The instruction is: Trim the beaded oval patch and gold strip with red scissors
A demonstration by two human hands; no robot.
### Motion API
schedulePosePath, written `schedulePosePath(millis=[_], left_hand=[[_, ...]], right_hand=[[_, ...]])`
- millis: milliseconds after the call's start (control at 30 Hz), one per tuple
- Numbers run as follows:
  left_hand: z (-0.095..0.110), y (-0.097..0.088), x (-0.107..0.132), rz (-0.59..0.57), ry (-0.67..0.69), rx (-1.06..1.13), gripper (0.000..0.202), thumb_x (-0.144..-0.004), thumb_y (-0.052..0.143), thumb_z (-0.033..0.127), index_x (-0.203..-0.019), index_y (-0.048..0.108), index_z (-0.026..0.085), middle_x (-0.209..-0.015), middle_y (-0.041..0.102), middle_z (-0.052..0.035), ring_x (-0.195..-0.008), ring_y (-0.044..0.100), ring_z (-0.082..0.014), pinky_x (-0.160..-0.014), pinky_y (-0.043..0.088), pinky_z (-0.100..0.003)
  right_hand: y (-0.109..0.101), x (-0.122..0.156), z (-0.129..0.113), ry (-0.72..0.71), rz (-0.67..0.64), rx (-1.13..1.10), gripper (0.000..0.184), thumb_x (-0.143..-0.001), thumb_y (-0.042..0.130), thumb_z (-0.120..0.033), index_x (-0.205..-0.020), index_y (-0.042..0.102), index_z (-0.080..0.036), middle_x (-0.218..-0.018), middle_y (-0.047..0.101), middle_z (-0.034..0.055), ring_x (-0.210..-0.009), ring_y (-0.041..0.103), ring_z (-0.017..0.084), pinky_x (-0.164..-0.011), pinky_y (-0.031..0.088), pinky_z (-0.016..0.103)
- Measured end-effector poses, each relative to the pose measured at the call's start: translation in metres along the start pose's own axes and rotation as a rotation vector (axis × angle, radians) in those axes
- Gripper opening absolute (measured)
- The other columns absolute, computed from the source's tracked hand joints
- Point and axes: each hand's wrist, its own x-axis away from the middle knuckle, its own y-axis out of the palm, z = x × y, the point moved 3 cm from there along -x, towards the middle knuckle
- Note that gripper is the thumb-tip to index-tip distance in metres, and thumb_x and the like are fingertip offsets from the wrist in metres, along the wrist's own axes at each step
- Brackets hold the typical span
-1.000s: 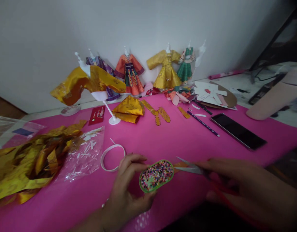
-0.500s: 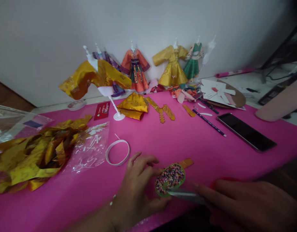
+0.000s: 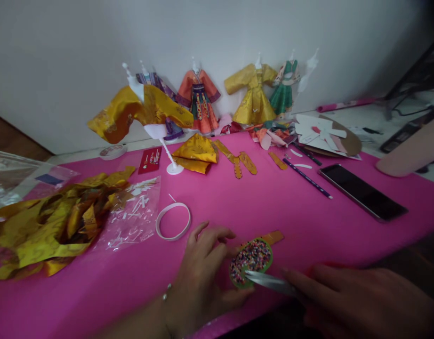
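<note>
My left hand [image 3: 206, 268] is curled around a small green-rimmed dish [image 3: 271, 263], with the thumb at its near edge and the fingers at its far left side. Tiny multicoloured beads [image 3: 255, 253] fill most of it. A pair of scissors [image 3: 271, 282] with silver blades is gripped in my right hand [image 3: 358, 296]; a bit of red handle shows behind the fingers. The blade tips rest among the beads at the dish's near side. Beyond the dish, an orange-gold fabric strip [image 3: 275, 236] lies partly covered by it.
A looped white band [image 3: 158, 226] lies left of my hands, near a clear bag of white scraps [image 3: 135, 212] and gold fabric scraps [image 3: 33, 235]. A phone [image 3: 363, 192] and a pencil [image 3: 309, 179] lie right. Doll stands in small dresses [image 3: 199, 101] line the wall.
The scissor tips have moved slightly left and up over the beads. My left hand stays around the dish. The whole view has shifted slightly.
</note>
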Motion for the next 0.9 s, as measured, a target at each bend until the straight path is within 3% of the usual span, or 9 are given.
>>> schedulePosePath(millis=[200, 533, 700, 900], left_hand=[[0.001, 0.001, -0.001, -0.004, 0.002, 0.000, 0.052, -0.085, 0.092, 0.038, -0.123, 0.058, 0.028, -0.122, 0.070, -0.0080, -0.114, 0.071, -0.0299, -0.116, 0.047, -0.056], [0.005, -0.007, -0.006, -0.064, 0.007, -0.003, 0.066, -0.073, 0.100, 0.029, -0.122, 0.057, 0.026, -0.124, 0.069, -0.0084, -0.113, 0.071, -0.0299, -0.115, 0.046, -0.056], [0.003, -0.005, -0.005, -0.049, 0.004, 0.007, 0.062, -0.076, 0.099, 0.030, -0.122, 0.057, 0.027, -0.124, 0.070, -0.0085, -0.115, 0.070, -0.0303, -0.113, 0.048, -0.055], [0.003, -0.003, -0.004, -0.017, 0.002, 0.032, 0.053, -0.080, 0.095, 0.033, -0.119, 0.059, 0.026, -0.122, 0.070, -0.0086, -0.113, 0.071, -0.0303, -0.112, 0.050, -0.055]], right_hand=[[-0.001, 0.000, -0.001, -0.018, 0.006, 0.001, 0.057, -0.089, 0.044, -0.006, -0.139, 0.058, -0.027, -0.072, 0.068, -0.0071, -0.044, 0.062, 0.017, -0.041, 0.025, 0.041], [-0.007, -0.008, -0.003, -0.029, 0.018, 0.023, 0.051, -0.088, 0.043, -0.007, -0.132, 0.058, -0.027, -0.068, 0.065, -0.0089, -0.040, 0.060, 0.016, -0.038, 0.026, 0.040], [-0.002, -0.002, -0.003, -0.003, 0.002, 0.004, 0.053, -0.087, 0.047, -0.008, -0.134, 0.059, -0.028, -0.070, 0.067, -0.0067, -0.042, 0.061, 0.018, -0.041, 0.025, 0.043], [-0.012, -0.010, -0.003, -0.048, 0.000, -0.013, 0.046, -0.089, 0.045, -0.007, -0.128, 0.061, -0.025, -0.070, 0.068, -0.0071, -0.042, 0.063, 0.015, -0.039, 0.029, 0.038]])
